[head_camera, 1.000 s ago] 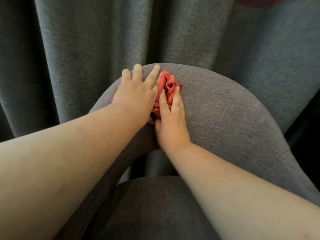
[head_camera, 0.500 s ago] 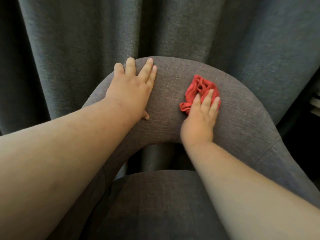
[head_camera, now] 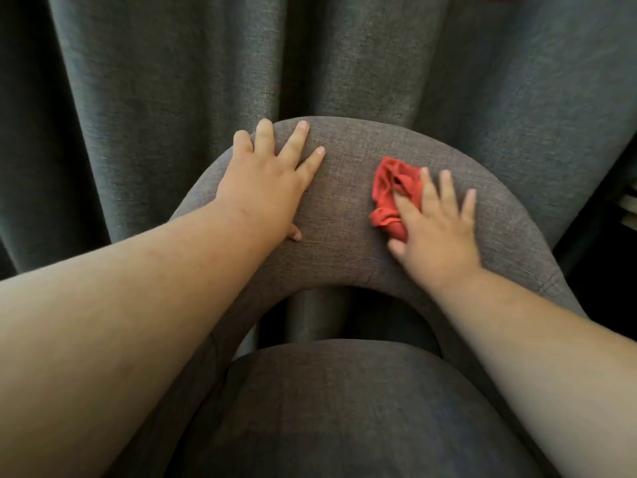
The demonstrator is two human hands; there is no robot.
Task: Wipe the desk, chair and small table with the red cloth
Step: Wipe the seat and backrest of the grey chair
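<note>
A grey fabric chair fills the lower view, its curved backrest (head_camera: 348,208) arching across the middle above the seat (head_camera: 344,408). The crumpled red cloth (head_camera: 393,191) lies on the right part of the backrest's top. My right hand (head_camera: 437,225) presses flat on the cloth's right side, fingers spread over cloth and fabric. My left hand (head_camera: 265,181) rests flat on the left part of the backrest, fingers apart, holding nothing. The desk and the small table are out of view.
A dark grey curtain (head_camera: 310,56) hangs in folds right behind the chair. There is a gap between backrest and seat. At the right edge lies a dark space with a pale object (head_camera: 629,208).
My right hand has slid the red cloth from beside my left hand rightward along the backrest's top. My left hand has stayed on the backrest's left part.
</note>
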